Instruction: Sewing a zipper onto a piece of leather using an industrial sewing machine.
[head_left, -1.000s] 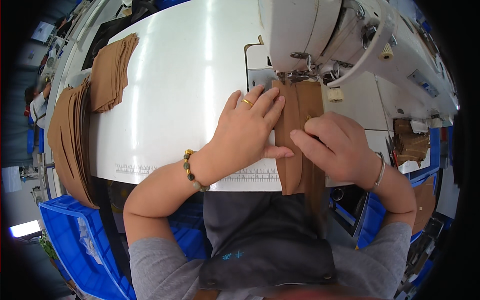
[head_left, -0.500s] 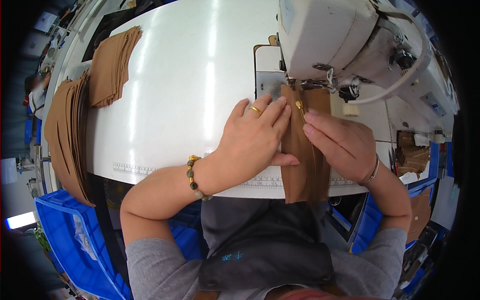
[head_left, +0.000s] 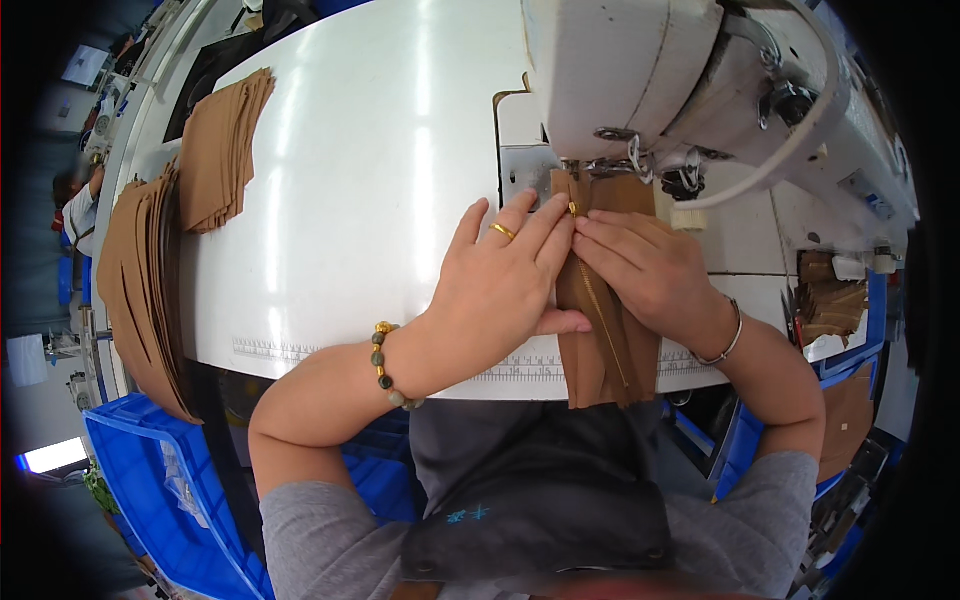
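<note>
Zipper [head_left: 602,318] and brown cloth [head_left: 583,362] lie in front of the sewing machine [head_left: 620,70], probably light, limp, best held along the edges; your left hand [head_left: 500,268] lies spread, right hand [head_left: 650,268] bunched, pinch unclear.

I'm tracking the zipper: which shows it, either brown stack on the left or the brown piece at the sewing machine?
The piece at the sewing machine: a gold-toothed zipper runs along it. The larger stack and smaller stack show none.
</note>
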